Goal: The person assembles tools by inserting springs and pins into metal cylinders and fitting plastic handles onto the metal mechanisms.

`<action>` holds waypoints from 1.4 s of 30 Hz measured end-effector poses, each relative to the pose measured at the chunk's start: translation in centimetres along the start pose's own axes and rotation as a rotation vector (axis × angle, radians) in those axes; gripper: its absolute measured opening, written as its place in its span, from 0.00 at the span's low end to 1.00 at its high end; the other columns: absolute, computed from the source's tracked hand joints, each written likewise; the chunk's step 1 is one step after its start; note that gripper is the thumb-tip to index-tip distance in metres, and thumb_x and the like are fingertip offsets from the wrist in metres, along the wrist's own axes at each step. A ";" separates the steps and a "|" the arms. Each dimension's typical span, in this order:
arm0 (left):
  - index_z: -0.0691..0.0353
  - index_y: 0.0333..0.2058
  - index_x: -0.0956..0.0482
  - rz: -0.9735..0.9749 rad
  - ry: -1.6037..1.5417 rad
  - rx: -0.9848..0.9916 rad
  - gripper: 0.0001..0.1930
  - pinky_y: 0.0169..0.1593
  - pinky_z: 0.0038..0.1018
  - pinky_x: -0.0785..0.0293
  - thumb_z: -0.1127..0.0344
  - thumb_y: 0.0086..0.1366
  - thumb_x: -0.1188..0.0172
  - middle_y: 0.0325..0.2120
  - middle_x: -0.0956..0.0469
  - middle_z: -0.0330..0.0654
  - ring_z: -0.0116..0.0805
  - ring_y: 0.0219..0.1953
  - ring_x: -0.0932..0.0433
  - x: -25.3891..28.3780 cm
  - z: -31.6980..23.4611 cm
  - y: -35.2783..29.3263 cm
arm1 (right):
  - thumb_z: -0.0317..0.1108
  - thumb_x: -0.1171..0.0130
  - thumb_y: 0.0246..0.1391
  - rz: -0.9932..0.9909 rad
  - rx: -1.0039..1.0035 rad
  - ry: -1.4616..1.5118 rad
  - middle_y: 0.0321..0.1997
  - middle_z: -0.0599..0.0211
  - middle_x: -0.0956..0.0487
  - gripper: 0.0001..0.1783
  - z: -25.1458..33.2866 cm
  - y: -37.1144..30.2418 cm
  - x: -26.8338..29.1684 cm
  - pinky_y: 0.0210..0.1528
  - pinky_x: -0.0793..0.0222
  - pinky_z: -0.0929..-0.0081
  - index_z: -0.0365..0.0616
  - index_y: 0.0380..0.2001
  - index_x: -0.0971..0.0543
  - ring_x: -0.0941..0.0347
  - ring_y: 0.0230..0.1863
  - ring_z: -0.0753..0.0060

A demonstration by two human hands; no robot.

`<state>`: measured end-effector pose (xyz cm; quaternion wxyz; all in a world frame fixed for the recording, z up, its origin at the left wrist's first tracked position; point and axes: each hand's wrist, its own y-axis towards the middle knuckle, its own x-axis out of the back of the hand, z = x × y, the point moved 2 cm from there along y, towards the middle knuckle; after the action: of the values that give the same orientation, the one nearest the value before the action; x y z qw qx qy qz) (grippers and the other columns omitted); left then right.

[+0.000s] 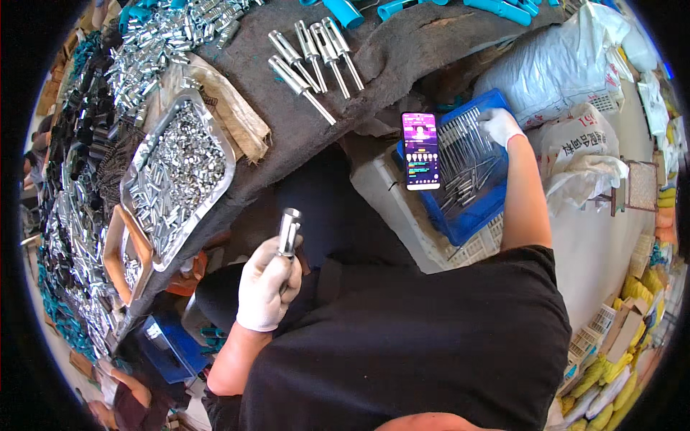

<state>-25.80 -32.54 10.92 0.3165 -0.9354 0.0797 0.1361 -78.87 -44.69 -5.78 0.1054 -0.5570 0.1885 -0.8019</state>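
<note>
Partly hidden: slotted tube (290,231) in left hand (267,284).

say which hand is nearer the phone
Right: the right hand is at the blue bin, just right of the phone; the left hand is farther, to its lower left.

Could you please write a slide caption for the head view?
A white-gloved left hand grips a slotted metal cylinder while the right hand reaches into a blue crate of metal rods.

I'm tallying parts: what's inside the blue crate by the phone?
Slender metal rods, some under the right hand. The phone covers part of the blue crate; anything beneath the rods is hidden.
</note>
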 end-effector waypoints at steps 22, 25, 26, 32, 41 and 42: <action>0.71 0.46 0.28 -0.046 0.161 0.207 0.17 0.18 0.15 0.49 0.64 0.64 0.49 0.16 0.33 0.35 0.17 0.13 0.44 -0.8 1.1 3.5 | 0.36 0.33 0.37 0.146 -0.366 -0.120 0.42 0.51 0.20 0.20 -4.0 8.9 -7.7 0.50 0.30 0.64 0.42 0.38 0.19 0.24 0.45 0.51; 0.71 0.46 0.27 -0.054 0.146 0.199 0.17 0.17 0.15 0.49 0.64 0.64 0.49 0.16 0.33 0.35 0.17 0.13 0.45 -0.5 1.4 2.7 | 0.35 0.33 0.39 -0.010 -0.312 -0.214 0.42 0.51 0.19 0.20 -4.3 9.4 -7.9 0.48 0.29 0.64 0.40 0.38 0.20 0.23 0.43 0.53; 0.70 0.46 0.27 -0.070 0.139 0.198 0.16 0.17 0.15 0.49 0.65 0.64 0.50 0.17 0.33 0.35 0.17 0.13 0.44 -0.4 1.5 2.5 | 0.33 0.35 0.40 0.029 -0.263 -0.197 0.40 0.51 0.19 0.19 -3.1 8.4 -7.0 0.46 0.28 0.64 0.39 0.39 0.20 0.22 0.42 0.54; 0.72 0.45 0.28 -0.059 0.084 0.138 0.15 0.17 0.16 0.48 0.65 0.66 0.52 0.16 0.34 0.35 0.18 0.13 0.44 0.4 1.8 1.6 | 0.29 0.43 0.48 0.019 -0.293 0.491 0.41 0.53 0.21 0.19 -2.1 1.3 -0.3 0.43 0.26 0.65 0.32 0.45 0.25 0.23 0.41 0.62; 0.67 0.36 0.29 0.003 -0.057 0.083 0.14 0.16 0.17 0.47 0.58 0.69 0.51 0.13 0.35 0.35 0.20 0.12 0.43 0.8 2.9 0.5 | 0.32 0.39 0.51 -0.023 0.374 1.097 0.44 0.60 0.24 0.25 21.0 -10.8 7.3 0.39 0.27 0.77 0.35 0.51 0.31 0.26 0.41 0.71; 0.66 0.36 0.30 0.019 -0.096 0.047 0.14 0.16 0.18 0.47 0.58 0.69 0.51 0.14 0.34 0.36 0.20 0.11 0.42 1.1 3.2 0.3 | 0.30 0.39 0.49 0.005 0.408 1.119 0.41 0.60 0.24 0.25 24.5 -11.4 6.0 0.36 0.27 0.77 0.35 0.51 0.31 0.26 0.36 0.72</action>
<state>-25.47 -30.93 8.00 0.3406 -0.9193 0.0764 0.1818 -57.72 -41.18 11.68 0.0969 -0.0177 0.0589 -0.9934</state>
